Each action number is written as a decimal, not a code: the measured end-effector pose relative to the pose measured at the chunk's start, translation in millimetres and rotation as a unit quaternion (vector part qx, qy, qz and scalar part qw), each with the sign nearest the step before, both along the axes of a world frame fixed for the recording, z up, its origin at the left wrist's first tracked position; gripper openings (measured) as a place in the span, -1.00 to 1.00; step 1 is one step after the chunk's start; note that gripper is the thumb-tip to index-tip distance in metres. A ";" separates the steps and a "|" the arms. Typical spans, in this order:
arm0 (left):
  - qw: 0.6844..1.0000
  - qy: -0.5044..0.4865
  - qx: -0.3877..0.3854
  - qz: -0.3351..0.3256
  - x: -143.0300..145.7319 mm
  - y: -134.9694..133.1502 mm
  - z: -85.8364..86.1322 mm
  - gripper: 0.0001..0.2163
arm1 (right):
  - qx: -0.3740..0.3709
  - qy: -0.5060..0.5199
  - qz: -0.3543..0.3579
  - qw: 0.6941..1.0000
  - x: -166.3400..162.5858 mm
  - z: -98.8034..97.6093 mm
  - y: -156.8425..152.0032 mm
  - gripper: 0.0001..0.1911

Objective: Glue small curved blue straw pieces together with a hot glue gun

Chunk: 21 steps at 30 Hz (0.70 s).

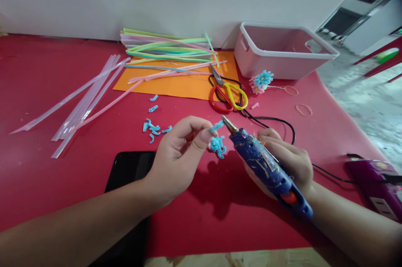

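Observation:
My left hand [182, 154] pinches a short light-blue pipe cleaner piece [217, 126] between thumb and forefinger. Just under that thumb is a cluster of curled blue pipe cleaner pieces [218, 146]; what supports it is hidden. My right hand [285, 158] is wrapped round a blue hot glue gun [262, 160] marked with dried glue. The gun's metal nozzle points up and left, at the free end of the blue piece. Several more cut blue pieces [152, 127] lie on the red table, left of my left hand.
Clear glue sticks [89, 95] lie at left. Coloured pipe cleaners [166, 47] rest on an orange sheet [185, 87], beside scissors [228, 93]. At back right stand a pinkish bin [282, 64] and pipe cleaner flowers [263, 79]. A phone [130, 170], black cord [284, 121] and purple power strip [373, 187] are nearer.

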State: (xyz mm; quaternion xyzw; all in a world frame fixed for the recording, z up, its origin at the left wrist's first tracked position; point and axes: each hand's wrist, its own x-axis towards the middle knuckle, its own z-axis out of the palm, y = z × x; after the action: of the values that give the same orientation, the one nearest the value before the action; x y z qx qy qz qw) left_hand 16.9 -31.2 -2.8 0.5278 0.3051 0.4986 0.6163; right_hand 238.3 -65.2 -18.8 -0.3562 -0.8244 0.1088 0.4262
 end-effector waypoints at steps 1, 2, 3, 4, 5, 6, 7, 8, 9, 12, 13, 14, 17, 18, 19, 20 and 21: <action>1.000 -0.002 0.001 -0.001 0.2 -0.1 0.0 -0.87 | 0.001 0.000 0.001 1.000 0.3 -0.2 -0.1 -0.73; 1.000 -0.003 0.001 -0.002 0.4 -0.2 0.0 -0.87 | 0.001 -0.001 0.002 1.000 0.6 -0.3 -0.1 -0.73; 1.000 -0.003 0.001 -0.003 0.5 -0.3 0.0 -0.87 | 0.001 -0.002 0.003 1.000 0.9 -0.2 -0.2 -0.72; 1.000 -0.002 0.000 -0.003 0.6 -0.5 0.0 -0.87 | 0.001 -0.003 0.003 1.000 1.0 0.1 -0.4 -0.72; 1.000 -0.002 0.000 -0.002 0.5 -0.5 0.0 -0.87 | 0.001 -0.003 0.002 1.000 1.1 0.4 -0.6 -0.71; 1.000 -0.002 -0.001 -0.001 0.4 -0.5 0.0 -0.87 | 0.000 -0.004 0.002 1.000 1.0 0.7 -0.9 -0.71; 1.000 -0.002 -0.002 0.000 0.2 -0.5 0.0 -0.87 | 0.000 -0.005 -0.001 1.000 0.8 0.8 -1.1 -0.71; 1.000 -0.001 -0.003 0.000 0.1 -0.3 0.0 -0.87 | 0.000 -0.003 -0.004 1.000 0.5 0.7 -1.4 -0.71; 1.000 -0.002 -0.005 0.000 0.0 -0.2 -0.2 -0.87 | 0.002 -0.001 -0.010 1.000 0.3 0.3 -1.6 -0.70; 1.000 -0.007 -0.009 0.004 0.2 0.1 -1.0 -0.88 | 0.012 0.006 -0.042 0.999 -0.1 -2.5 -1.8 -0.65; 1.000 -0.010 -0.009 0.006 0.4 0.2 -1.2 -0.89 | 0.015 0.007 -0.051 0.999 -0.1 -3.5 -1.7 -0.64; 1.000 -0.011 -0.010 0.007 0.7 0.2 -1.3 -0.89 | 0.017 0.008 -0.054 0.998 0.0 -4.3 -1.5 -0.64; 1.000 -0.009 -0.012 0.010 1.6 0.0 -0.5 -0.89 | 0.016 0.007 -0.041 0.999 0.1 -4.0 -0.9 -0.70; 1.000 -0.006 -0.014 0.012 1.8 -0.1 0.1 -0.89 | 0.014 0.006 -0.034 0.999 -0.1 -3.1 -0.8 -0.73; 1.000 -0.002 -0.015 0.014 1.8 -0.3 0.7 -0.89 | 0.011 0.003 -0.027 1.000 -0.3 -1.9 -0.8 -0.75; 1.000 0.004 -0.016 0.018 1.7 -0.5 1.1 -0.88 | 0.007 -0.002 -0.023 1.000 -0.6 -0.6 -0.8 -0.77; 1.000 0.009 -0.016 0.020 1.4 -0.6 1.5 -0.88 | 0.006 -0.005 -0.022 1.000 -1.0 0.7 -0.8 -0.77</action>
State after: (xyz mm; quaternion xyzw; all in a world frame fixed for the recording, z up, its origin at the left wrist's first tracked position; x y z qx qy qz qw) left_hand 18.3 -31.8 -1.3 0.5159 0.3295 0.5011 0.6117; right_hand 237.4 -66.0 -18.0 -0.3722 -0.8192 0.0931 0.4263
